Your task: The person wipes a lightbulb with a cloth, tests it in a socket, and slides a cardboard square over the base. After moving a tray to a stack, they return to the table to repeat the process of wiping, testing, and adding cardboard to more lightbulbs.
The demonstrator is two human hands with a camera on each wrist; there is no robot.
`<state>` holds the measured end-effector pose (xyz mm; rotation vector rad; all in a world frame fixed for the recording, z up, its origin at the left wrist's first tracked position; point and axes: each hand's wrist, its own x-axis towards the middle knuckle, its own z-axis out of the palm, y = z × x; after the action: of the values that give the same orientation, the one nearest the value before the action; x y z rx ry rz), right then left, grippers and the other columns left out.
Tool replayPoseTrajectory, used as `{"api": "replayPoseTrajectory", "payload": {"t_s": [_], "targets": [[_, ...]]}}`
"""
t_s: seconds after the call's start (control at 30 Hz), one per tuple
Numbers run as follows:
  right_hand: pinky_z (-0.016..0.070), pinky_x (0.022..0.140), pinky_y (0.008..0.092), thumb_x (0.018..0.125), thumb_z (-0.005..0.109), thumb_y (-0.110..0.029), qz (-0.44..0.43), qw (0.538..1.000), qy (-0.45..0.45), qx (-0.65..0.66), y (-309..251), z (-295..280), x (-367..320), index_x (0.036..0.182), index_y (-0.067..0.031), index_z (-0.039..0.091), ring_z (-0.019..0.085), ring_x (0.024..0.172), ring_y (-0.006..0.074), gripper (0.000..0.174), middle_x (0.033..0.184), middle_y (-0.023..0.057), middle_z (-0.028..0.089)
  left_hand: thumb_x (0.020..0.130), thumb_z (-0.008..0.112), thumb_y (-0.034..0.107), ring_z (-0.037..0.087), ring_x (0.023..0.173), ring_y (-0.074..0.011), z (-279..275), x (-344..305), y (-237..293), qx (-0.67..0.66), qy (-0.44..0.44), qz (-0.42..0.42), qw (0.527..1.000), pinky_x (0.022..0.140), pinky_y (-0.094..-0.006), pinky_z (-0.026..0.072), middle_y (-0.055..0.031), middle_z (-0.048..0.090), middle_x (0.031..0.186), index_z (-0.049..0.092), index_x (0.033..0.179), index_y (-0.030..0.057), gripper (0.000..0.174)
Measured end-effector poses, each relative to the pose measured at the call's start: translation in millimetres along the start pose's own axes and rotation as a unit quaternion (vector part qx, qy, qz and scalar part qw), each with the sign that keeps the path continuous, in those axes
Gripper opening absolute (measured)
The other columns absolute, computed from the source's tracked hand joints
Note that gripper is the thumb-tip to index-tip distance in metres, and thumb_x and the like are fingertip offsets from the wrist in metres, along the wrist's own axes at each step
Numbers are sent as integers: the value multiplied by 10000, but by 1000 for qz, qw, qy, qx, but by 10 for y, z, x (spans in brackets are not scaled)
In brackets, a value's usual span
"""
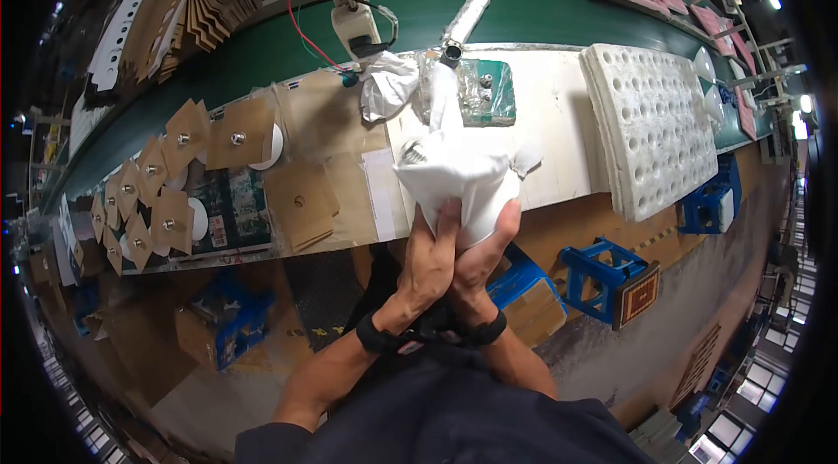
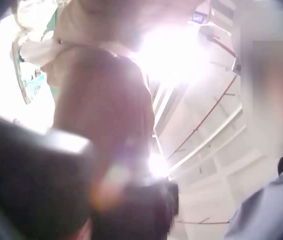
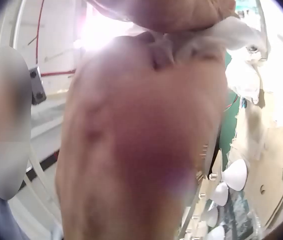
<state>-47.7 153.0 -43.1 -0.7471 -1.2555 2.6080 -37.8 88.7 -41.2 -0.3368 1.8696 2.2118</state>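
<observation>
Both hands are together at the table's near edge, holding a bundle of white cloth (image 1: 463, 176). My left hand (image 1: 428, 263) grips it from the left, its thumb lying up along the cloth. From the other side my right hand (image 1: 487, 256) curls round the lower right of the bundle. A smooth white rounded surface shows between the hands; what it belongs to I cannot tell. A ribbed metal piece (image 1: 414, 152) shows at the cloth's upper left edge. In the right wrist view, white cloth (image 3: 196, 42) sticks out between the fingers.
Cardboard squares with metal fittings and white discs (image 1: 179, 224) stand at left, beside a cardboard stack (image 1: 299, 206). Behind the hands are a wrapped tube (image 1: 471, 14), a crumpled cloth (image 1: 388, 84) and a green plastic-covered pad (image 1: 493, 93). A white holed foam block (image 1: 655, 128) stands right; blue stools (image 1: 598, 276) are below.
</observation>
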Motion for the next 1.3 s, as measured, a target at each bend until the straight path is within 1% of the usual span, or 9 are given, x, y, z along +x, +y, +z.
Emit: {"api": "replayPoseTrajectory", "payload": {"t_s": [0.1, 0.17, 0.23, 0.4, 0.57, 0.73, 1.0, 1.23, 1.3], "targets": [[524, 933, 428, 1001, 326, -645, 124, 933, -209, 265, -112, -303, 306, 1414, -87, 459, 621, 1080, 283, 707, 1272, 131, 595, 930, 547, 10, 612, 1179, -422, -159, -276, -510, 208, -48, 146, 966, 992, -413, 485, -252, 597, 1316, 518, 1374, -26, 446], [564, 898, 466, 964, 400, -674, 235, 899, -243, 279, -266, -558, 641, 1340, -50, 515, 641, 1030, 320, 737, 1194, 185, 610, 960, 535, 11, 653, 1135, -289, -348, -305, -588, 135, -162, 144, 967, 974, -367, 496, -219, 677, 1194, 572, 1310, -52, 359], [578, 810, 477, 923, 427, -731, 169, 962, -29, 211, -430, -333, 682, 1309, -14, 524, 671, 937, 337, 820, 1063, 186, 661, 960, 519, -15, 684, 1054, -260, -522, -185, -558, 219, -54, 147, 963, 938, -348, 513, -184, 712, 1101, 633, 1231, -51, 297], [430, 1079, 599, 988, 377, -608, 243, 904, -83, 342, -740, -430, 589, 1479, 24, 352, 466, 1286, 485, 801, 1415, 299, 437, 875, 597, 6, 653, 1115, -350, -992, 470, -958, 287, 118, 43, 950, 976, -403, 494, -246, 667, 1214, 597, 1308, -44, 436], [433, 1100, 601, 996, 374, -604, 316, 856, -133, 388, -888, -552, 722, 1492, 31, 331, 434, 1348, 471, 807, 1483, 296, 384, 907, 674, 254, 418, 1369, -436, -713, 485, -1256, 688, -101, 132, 706, 1131, -494, 330, -268, 463, 1468, 495, 1411, -39, 609], [433, 1099, 610, 1004, 409, -556, 335, 833, -135, 419, -1056, -689, 930, 1506, 23, 318, 419, 1363, 464, 772, 1497, 294, 367, 932, 671, 255, 373, 1408, -429, -745, 569, -1058, 517, 16, 91, 851, 1170, -496, 284, -295, 418, 1496, 468, 1447, -26, 621], [397, 1117, 633, 993, 516, -460, 358, 783, -147, 486, -1216, -833, 1278, 1560, -16, 217, 334, 1420, 442, 779, 1553, 271, 276, 913, 635, 571, 314, 1428, -503, -2077, 758, -1297, 654, 281, -101, 695, 1190, -531, 262, -330, 322, 1550, 363, 1501, -53, 899], [413, 1095, 639, 987, 510, -518, 372, 759, -194, 497, -1259, -773, 1393, 1551, -18, 245, 354, 1407, 451, 799, 1554, 256, 291, 843, 638, 693, 243, 1453, -524, -2085, 646, -1394, 609, 222, -194, 736, 1186, -550, 249, -360, 256, 1565, 304, 1538, -27, 1055], [462, 1051, 636, 966, 402, -675, 326, 863, -146, 357, -1282, -710, 1423, 1494, -10, 358, 506, 1283, 501, 850, 1449, 277, 454, 769, 688, 726, 210, 1467, -520, -2022, 702, -1364, 606, 241, -216, 727, 1188, -544, 245, -394, 230, 1553, 275, 1556, 0, 1147]]}}
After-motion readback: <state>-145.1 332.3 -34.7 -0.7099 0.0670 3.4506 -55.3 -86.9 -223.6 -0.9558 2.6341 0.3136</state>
